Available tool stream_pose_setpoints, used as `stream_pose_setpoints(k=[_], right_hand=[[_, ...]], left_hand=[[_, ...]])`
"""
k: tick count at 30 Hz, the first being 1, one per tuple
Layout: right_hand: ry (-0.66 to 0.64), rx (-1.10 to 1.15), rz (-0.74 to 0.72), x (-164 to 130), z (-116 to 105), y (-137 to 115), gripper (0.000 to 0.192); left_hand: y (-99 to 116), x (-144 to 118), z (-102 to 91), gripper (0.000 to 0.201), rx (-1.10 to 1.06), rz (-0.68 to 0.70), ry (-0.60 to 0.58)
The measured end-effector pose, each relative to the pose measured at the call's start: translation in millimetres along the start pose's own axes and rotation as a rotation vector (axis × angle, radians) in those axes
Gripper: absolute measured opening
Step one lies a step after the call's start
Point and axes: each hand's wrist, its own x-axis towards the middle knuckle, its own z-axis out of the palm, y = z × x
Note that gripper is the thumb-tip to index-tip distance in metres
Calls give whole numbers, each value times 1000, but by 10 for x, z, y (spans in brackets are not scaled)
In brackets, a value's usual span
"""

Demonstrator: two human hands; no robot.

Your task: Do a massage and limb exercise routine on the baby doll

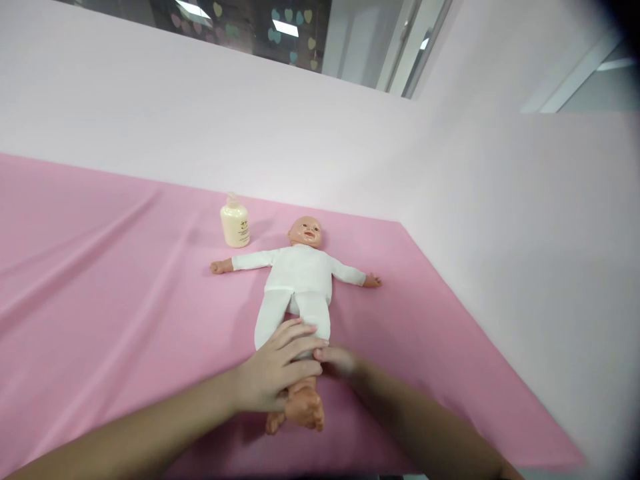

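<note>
A baby doll (301, 273) with a white cloth body lies on its back, head away from me and arms spread wide. My left hand (277, 367) rests across its lower leg on the right side, the fingers stretched out and slightly apart over the limb. At the other side of that leg is my right hand (339, 361); its thumb presses against the leg beside my left fingertips, while its other fingers are hidden underneath. Below my left hand show the doll's bare feet (304, 408), one partly covering the other.
A cream pump bottle (235, 223) stands upright by the doll's head, on the left. Pink cloth (125, 300) with some creases covers the table. White walls (200, 127) border the back and right side, with a window (250, 30) above.
</note>
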Motion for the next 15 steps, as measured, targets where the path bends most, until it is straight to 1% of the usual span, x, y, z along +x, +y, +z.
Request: stream_pose_setpoints(k=[3,6,11,15], right_hand=[[42,18,2,-8,62,-66,46],[81,65,-25,-5,108,-104,45],[83,115,-36,17,122,-79,46],[95,105,-53,27,107,-52,49]], left_hand=[[-9,-5,-7,40,-21,-6,-28],[-24,-4,-17,48,-33,0,-43],[-42,10,-34,68,-54,16,-62],[-47,16,-38,72,-63,14,-56]])
